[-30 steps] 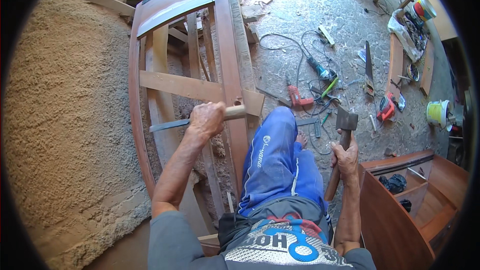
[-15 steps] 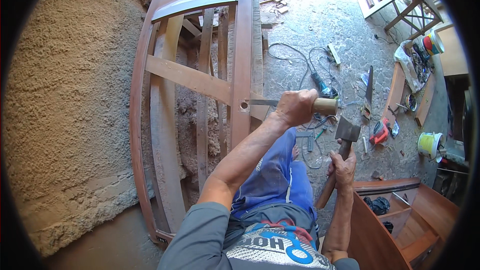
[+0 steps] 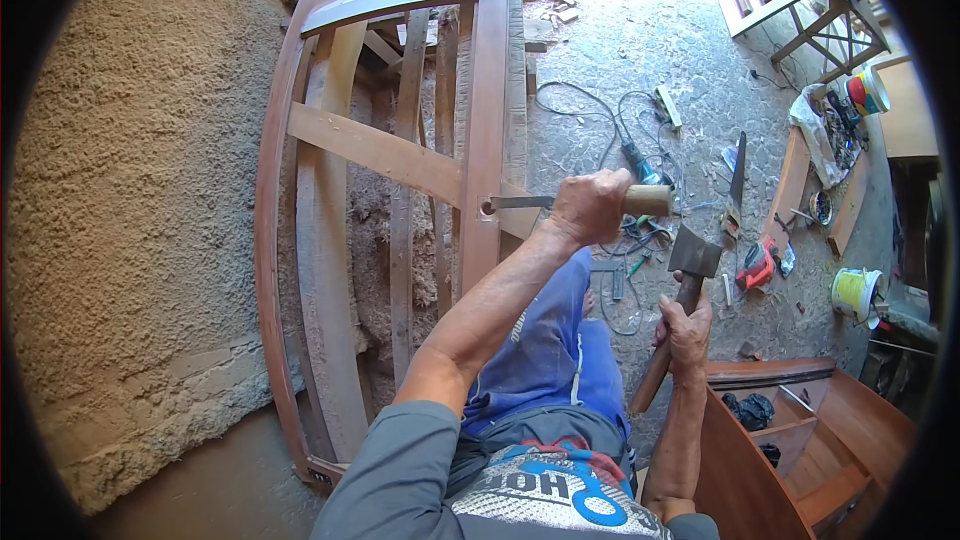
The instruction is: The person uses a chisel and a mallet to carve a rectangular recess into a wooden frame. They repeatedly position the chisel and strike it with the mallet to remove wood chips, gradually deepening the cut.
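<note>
My left hand (image 3: 592, 208) is closed around a chisel (image 3: 650, 201), its wooden handle sticking out to the right and its flat blade pointing left. The blade's tip is at a small round hole in the upright rail of a reddish-brown wooden frame (image 3: 487, 110). In my right hand (image 3: 687, 335), a hatchet (image 3: 696, 253) is gripped by its wooden handle, metal head up, just below and right of the chisel handle. The two tools are apart. A pale crosspiece (image 3: 380, 155) joins the frame's rail near the hole.
A rough sandy wall (image 3: 150, 190) rises on the left. Right of the frame, the floor holds a corded power tool (image 3: 640, 162), a handsaw (image 3: 738, 175), a red power tool (image 3: 758, 265) and a white bucket (image 3: 857, 295). A wooden cabinet (image 3: 760, 460) is at the lower right.
The chisel and my left hand have shifted slightly left, bringing the tip from just beside the hole to its edge. The hatchet stays nearly in place.
</note>
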Demonstrator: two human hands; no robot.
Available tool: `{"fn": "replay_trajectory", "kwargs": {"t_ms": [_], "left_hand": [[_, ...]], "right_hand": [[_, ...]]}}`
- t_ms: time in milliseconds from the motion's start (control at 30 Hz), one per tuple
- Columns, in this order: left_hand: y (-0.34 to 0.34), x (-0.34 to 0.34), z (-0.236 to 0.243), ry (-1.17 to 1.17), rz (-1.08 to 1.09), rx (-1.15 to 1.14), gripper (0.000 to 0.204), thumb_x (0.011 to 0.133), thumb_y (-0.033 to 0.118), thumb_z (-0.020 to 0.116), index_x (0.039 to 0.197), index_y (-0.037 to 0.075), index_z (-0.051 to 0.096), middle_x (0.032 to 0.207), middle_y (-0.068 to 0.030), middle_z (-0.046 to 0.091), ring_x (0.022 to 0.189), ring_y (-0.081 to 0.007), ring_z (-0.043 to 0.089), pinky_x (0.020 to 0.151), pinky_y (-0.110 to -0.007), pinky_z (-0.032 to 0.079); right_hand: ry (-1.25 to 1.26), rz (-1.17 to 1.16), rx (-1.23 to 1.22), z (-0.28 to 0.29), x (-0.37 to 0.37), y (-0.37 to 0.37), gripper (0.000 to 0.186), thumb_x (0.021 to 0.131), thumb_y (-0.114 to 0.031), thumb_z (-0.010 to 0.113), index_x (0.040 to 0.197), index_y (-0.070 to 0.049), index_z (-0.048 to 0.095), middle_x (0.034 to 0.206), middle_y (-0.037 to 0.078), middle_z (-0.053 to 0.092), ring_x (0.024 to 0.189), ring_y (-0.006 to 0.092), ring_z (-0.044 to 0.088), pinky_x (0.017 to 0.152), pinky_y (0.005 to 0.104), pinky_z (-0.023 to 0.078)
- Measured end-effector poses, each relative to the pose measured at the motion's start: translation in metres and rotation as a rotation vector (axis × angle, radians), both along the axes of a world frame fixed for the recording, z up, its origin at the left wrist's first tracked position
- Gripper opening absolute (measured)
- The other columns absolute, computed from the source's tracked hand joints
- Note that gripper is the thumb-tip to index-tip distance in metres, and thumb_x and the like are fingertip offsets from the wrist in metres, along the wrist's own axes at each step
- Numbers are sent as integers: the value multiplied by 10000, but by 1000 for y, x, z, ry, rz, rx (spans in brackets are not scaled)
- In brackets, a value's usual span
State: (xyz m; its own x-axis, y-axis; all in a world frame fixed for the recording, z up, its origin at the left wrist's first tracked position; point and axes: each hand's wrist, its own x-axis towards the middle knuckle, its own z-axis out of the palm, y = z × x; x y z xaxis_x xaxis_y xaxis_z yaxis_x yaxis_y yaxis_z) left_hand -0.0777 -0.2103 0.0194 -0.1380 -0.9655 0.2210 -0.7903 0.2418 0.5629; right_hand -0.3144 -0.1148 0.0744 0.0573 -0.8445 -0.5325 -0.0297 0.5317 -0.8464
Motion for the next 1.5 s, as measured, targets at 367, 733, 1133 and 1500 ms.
{"fn": "replay_trajectory", "kwargs": {"t_ms": [367,733,1133,1500], "left_hand": [[-2,3,-12,-4,39,-89,104,793,125,647,852,103,565,735,-119,652,667,-319,702,579,-438,564],[-8,1,-21,-50,81,-82,60,843,134,611,855,98,565,734,-128,657,658,-326,699,561,-446,557],[-1,2,-24,-54,41,-39,75,839,146,631,870,110,574,759,-130,662,677,-331,703,582,-451,562],[-7,10,-13,-96,-92,302,185,813,196,697,930,91,600,835,-170,714,808,-378,725,719,-513,559]], "right_hand": [[1,-30,-195,17,8,-26,424,942,-60,618,1334,-21,460,686,-7,506,463,74,491,411,235,417],[59,-102,-282,1,37,-46,384,913,-76,649,1249,-29,470,762,10,515,470,86,492,385,243,404],[328,384,-268,-2,22,-56,361,913,-73,620,1242,-24,480,724,29,525,474,105,513,406,282,439],[120,255,-125,-6,19,-41,393,940,-64,626,1305,-19,486,672,7,517,451,96,506,402,267,426]]}}
